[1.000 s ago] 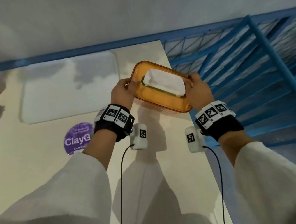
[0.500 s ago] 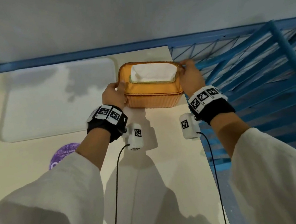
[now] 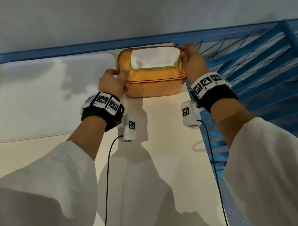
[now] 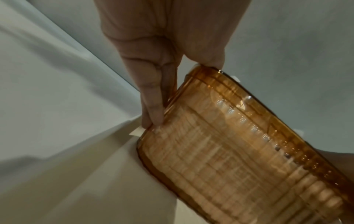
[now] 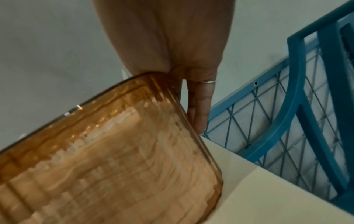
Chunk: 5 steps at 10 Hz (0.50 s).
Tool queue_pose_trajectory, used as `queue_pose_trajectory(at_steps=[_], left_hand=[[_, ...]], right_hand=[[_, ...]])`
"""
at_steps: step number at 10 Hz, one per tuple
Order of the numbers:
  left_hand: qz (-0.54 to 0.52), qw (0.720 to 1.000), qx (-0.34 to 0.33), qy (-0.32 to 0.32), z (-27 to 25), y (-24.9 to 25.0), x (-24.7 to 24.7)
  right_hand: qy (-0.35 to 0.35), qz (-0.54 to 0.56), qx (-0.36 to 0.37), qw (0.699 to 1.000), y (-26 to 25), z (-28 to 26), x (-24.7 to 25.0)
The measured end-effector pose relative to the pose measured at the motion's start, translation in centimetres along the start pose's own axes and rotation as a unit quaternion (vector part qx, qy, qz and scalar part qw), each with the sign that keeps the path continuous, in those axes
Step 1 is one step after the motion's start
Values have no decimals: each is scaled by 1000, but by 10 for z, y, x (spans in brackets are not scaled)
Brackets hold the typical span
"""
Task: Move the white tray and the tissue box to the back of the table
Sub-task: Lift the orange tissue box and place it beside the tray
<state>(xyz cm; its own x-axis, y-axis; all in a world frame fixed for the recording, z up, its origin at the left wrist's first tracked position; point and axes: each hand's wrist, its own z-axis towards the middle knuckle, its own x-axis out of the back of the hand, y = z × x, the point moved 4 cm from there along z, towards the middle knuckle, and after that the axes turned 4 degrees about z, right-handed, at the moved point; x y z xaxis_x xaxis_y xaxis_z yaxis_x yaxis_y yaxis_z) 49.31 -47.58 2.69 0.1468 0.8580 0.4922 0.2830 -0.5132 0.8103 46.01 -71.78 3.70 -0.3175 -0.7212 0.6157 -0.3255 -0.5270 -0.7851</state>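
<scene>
Cream table (image 3: 170, 167) by the wall — both hands, left (image 3: 111, 81) and right (image 3: 193, 62), squeeze the box (image 3: 154, 81) ends so it stays level; tray (image 3: 47, 96) sits left of them.

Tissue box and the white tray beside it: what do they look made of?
Amber ribbed tissue box: apparently translucent hard plastic, glossy; light glints along its ribs and the stacked tissue shows through the wall in both wrist views. Flat white tray with rounded corners: probably plastic with a matt finish, showing soft shadows and no glare, though enamelled metal cannot be ruled out.
</scene>
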Motion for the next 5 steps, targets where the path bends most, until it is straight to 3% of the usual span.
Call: queue_pose_trajectory(at_steps=[5], left_hand=[[2, 1000, -6, 25, 5, -5, 1]], right_hand=[[9, 30, 4, 1000, -5, -1, 4]])
